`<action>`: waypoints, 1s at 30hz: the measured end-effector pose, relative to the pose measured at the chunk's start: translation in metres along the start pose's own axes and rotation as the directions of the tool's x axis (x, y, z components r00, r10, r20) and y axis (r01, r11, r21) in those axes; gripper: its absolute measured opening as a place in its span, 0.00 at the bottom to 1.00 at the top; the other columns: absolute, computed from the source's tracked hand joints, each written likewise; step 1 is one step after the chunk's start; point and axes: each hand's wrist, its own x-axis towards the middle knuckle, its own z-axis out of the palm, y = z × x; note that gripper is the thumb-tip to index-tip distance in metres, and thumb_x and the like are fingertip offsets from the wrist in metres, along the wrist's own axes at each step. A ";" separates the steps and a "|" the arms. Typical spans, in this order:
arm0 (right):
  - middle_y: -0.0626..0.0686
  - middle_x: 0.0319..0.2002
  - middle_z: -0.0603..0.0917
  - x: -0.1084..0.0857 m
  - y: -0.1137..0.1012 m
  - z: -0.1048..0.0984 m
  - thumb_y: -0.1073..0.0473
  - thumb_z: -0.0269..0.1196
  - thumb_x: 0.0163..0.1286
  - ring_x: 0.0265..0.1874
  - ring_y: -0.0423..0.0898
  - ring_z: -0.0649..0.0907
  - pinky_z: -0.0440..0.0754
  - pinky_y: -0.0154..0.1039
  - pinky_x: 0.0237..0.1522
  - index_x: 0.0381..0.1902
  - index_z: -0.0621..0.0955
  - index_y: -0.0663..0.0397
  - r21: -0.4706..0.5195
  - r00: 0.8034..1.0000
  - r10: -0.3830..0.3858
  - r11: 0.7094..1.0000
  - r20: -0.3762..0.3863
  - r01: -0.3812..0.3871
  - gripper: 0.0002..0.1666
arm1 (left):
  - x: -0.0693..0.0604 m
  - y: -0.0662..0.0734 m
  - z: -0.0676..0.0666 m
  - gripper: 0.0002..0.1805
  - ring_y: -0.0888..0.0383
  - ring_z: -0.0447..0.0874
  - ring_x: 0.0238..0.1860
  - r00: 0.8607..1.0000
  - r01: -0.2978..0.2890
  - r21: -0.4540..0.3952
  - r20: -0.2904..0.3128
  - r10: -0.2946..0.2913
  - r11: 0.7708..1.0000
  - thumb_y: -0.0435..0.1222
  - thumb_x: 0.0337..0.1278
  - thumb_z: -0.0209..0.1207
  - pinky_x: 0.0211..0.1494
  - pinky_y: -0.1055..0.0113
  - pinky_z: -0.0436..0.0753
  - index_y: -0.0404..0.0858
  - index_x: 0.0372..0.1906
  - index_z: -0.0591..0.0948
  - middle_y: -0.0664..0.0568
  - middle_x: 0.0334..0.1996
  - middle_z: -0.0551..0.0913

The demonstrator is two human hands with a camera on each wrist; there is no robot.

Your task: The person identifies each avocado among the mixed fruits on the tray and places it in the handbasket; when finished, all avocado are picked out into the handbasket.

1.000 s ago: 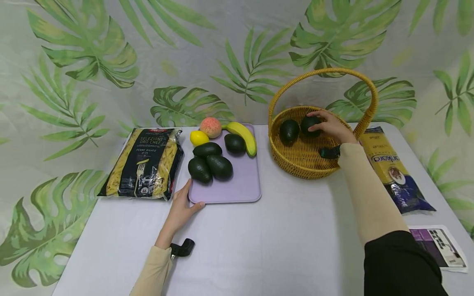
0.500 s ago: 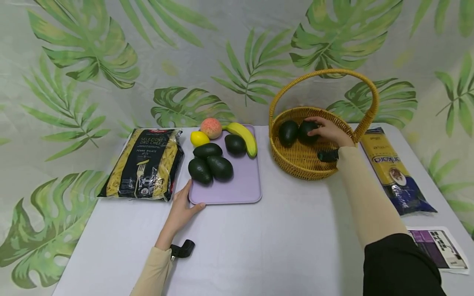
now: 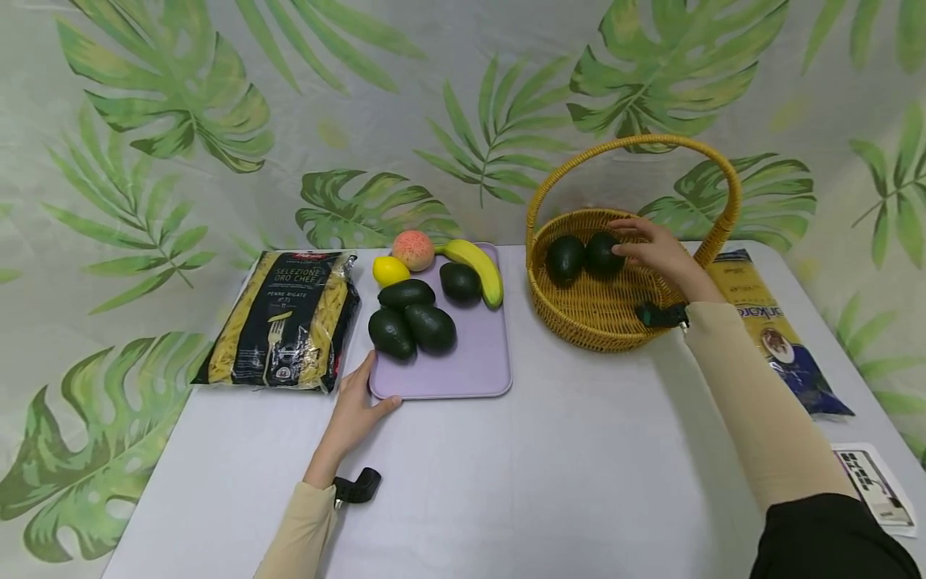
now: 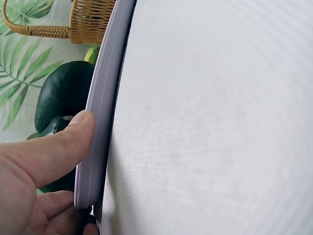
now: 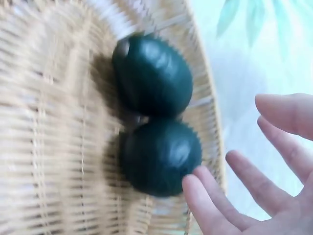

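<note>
My left hand [image 3: 354, 410] holds the near left corner of a lilac tray [image 3: 463, 374], with the thumb along its front edge and the fingers at its left side. In the left wrist view the thumb lies against the rim. Several dark avocados [image 3: 430, 330], a yellow lemon [image 3: 391, 271], a peach [image 3: 413, 250] and a banana [image 3: 479, 269] are on the tray. My right hand [image 3: 658, 253] is over a wicker basket [image 3: 589, 326], fingers spread and holding nothing. Side by side inside lie two avocados, one on the left [image 3: 565, 260] and one on the right [image 3: 604, 255], nearer the fingertips.
A bag of penne pasta [image 3: 278, 322] lies left of the tray. Right of the basket is a yellow and blue packet [image 3: 777, 346], partly behind my right arm. A printed card [image 3: 878, 486] lies at the right table edge. The basket's tall handle [image 3: 637, 141] arches above it.
My right hand set an avocado beside the other in the basket, let go of it and drew back to the right. The left hand and tray stay in place.
</note>
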 end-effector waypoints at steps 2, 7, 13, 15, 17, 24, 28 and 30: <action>0.63 0.70 0.59 -0.006 -0.003 0.003 0.55 0.55 0.74 0.61 0.55 0.69 0.71 0.52 0.59 0.73 0.59 0.57 0.020 1.000 -0.024 1.000 0.019 0.023 0.34 | 0.000 0.000 0.000 0.47 0.33 0.49 0.69 1.000 0.002 0.002 -0.001 -0.002 1.000 0.35 0.54 0.67 0.69 0.42 0.52 0.25 0.72 0.53 0.32 0.71 0.55; 0.60 0.66 0.65 -0.020 -0.011 0.020 0.55 0.55 0.74 0.52 0.46 0.78 0.77 0.44 0.54 0.69 0.63 0.61 0.086 0.988 -0.095 0.993 0.123 0.085 0.31 | 0.000 0.000 0.001 0.47 0.33 0.50 0.68 1.000 0.003 0.006 0.000 -0.003 1.000 0.36 0.54 0.67 0.69 0.42 0.53 0.25 0.72 0.53 0.32 0.70 0.56; 0.59 0.64 0.69 -0.031 -0.025 0.053 0.55 0.57 0.72 0.54 0.54 0.78 0.73 0.53 0.57 0.67 0.68 0.59 0.108 0.948 -0.186 0.981 0.258 0.163 0.29 | 0.000 0.001 0.000 0.47 0.33 0.50 0.68 1.000 0.005 -0.001 -0.001 -0.005 1.000 0.35 0.54 0.67 0.69 0.42 0.52 0.25 0.72 0.53 0.32 0.70 0.56; 0.61 0.64 0.68 -0.033 -0.032 0.066 0.57 0.58 0.72 0.54 0.58 0.77 0.73 0.54 0.57 0.66 0.68 0.59 0.129 0.925 -0.222 0.973 0.309 0.190 0.28 | 0.000 0.001 0.000 0.47 0.34 0.50 0.68 1.000 0.007 -0.001 0.001 -0.007 1.000 0.36 0.54 0.67 0.69 0.42 0.52 0.25 0.72 0.53 0.32 0.70 0.56; 0.61 0.64 0.68 -0.033 -0.038 0.079 0.58 0.58 0.71 0.54 0.60 0.77 0.74 0.53 0.56 0.66 0.69 0.59 0.136 0.900 -0.253 0.966 0.355 0.218 0.27 | 0.000 0.001 0.000 0.47 0.34 0.50 0.68 1.000 0.008 0.000 0.002 -0.008 1.000 0.36 0.54 0.67 0.69 0.42 0.53 0.25 0.72 0.53 0.32 0.70 0.56; 0.55 0.63 0.71 -0.026 -0.052 0.125 0.64 0.58 0.70 0.56 0.51 0.76 0.75 0.46 0.55 0.66 0.70 0.57 0.150 0.820 -0.318 0.948 0.475 0.281 0.27 | 0.000 0.001 0.001 0.47 0.33 0.50 0.68 1.000 0.007 0.000 -0.011 -0.007 1.000 0.35 0.54 0.67 0.69 0.42 0.52 0.25 0.72 0.54 0.33 0.70 0.56; 0.50 0.64 0.70 -0.017 -0.055 0.148 0.63 0.59 0.69 0.58 0.50 0.74 0.73 0.45 0.58 0.67 0.70 0.53 0.139 0.785 -0.337 0.940 0.520 0.311 0.28 | 0.000 0.001 0.001 0.47 0.33 0.50 0.68 1.000 0.010 -0.004 -0.014 -0.010 1.000 0.36 0.54 0.67 0.69 0.42 0.52 0.25 0.72 0.53 0.33 0.70 0.56; 0.50 0.67 0.67 -0.011 -0.055 0.159 0.63 0.59 0.70 0.59 0.54 0.74 0.73 0.46 0.58 0.68 0.68 0.53 0.140 0.758 -0.347 0.935 0.552 0.325 0.29 | 0.001 0.000 0.001 0.47 0.33 0.50 0.69 1.000 0.010 -0.004 -0.013 -0.010 1.000 0.36 0.54 0.67 0.69 0.42 0.51 0.25 0.72 0.53 0.33 0.70 0.56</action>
